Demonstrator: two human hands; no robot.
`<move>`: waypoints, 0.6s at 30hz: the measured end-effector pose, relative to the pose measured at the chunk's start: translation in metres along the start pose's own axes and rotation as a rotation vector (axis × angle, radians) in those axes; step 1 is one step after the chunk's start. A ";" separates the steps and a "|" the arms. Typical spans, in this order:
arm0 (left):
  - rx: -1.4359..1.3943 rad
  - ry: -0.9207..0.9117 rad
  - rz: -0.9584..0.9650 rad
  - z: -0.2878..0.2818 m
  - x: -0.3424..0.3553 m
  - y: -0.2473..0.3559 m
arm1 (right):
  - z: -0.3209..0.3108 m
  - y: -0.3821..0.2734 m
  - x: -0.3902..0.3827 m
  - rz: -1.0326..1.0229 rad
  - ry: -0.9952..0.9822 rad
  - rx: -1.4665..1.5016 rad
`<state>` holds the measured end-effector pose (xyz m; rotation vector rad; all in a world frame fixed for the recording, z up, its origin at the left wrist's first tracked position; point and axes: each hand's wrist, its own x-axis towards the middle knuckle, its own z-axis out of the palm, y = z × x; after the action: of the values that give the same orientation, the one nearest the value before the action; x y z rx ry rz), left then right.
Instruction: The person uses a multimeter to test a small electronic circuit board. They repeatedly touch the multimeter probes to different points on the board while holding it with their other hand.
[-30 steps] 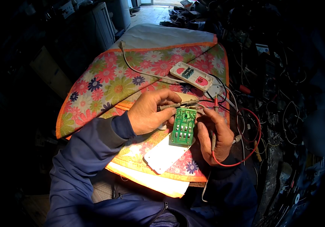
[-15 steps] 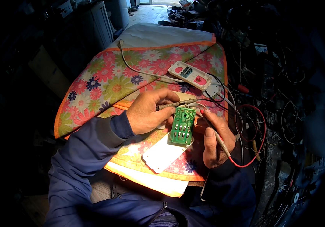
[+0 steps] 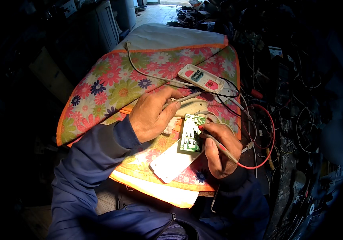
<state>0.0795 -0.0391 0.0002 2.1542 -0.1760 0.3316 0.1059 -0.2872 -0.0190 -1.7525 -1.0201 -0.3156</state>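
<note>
My left hand [image 3: 151,115] pinches a grey test probe [image 3: 189,97] with a black lead; the probe's tip is hidden by the fingers. Between my hands a green circuit board [image 3: 191,134] shines in the lamp light, its lower end over a white plastic cover [image 3: 171,165]. My right hand [image 3: 221,150] is closed around a red-lead test probe [image 3: 224,151], whose red end is over the board's right side. I cannot tell whether its tip touches. Beyond the board sits a cream casing part [image 3: 195,108], beside my left fingers.
Under everything spreads a flowered cloth [image 3: 119,88] with orange edging. Farther back lies a white casing half [image 3: 201,79] with pink patches, next to a white cable [image 3: 151,75]. The red lead [image 3: 273,140] loops at the right, beside dark clutter and loose wires.
My left hand has drawn slightly left, away from the board. The board has tilted and now catches glare. My right hand has moved left, bringing the red probe over the board.
</note>
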 end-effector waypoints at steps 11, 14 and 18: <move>0.438 0.049 0.261 -0.013 -0.004 0.000 | 0.003 0.003 -0.004 0.046 0.021 0.030; 0.381 0.058 0.193 -0.014 -0.005 -0.005 | 0.002 0.002 -0.003 0.046 0.016 0.026; 0.005 -0.045 -0.078 -0.018 -0.002 0.007 | 0.002 0.003 -0.002 0.003 0.010 0.018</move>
<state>0.0731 -0.0281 0.0148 2.1683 -0.1168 0.2387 0.1066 -0.2866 -0.0226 -1.7348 -1.0104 -0.3123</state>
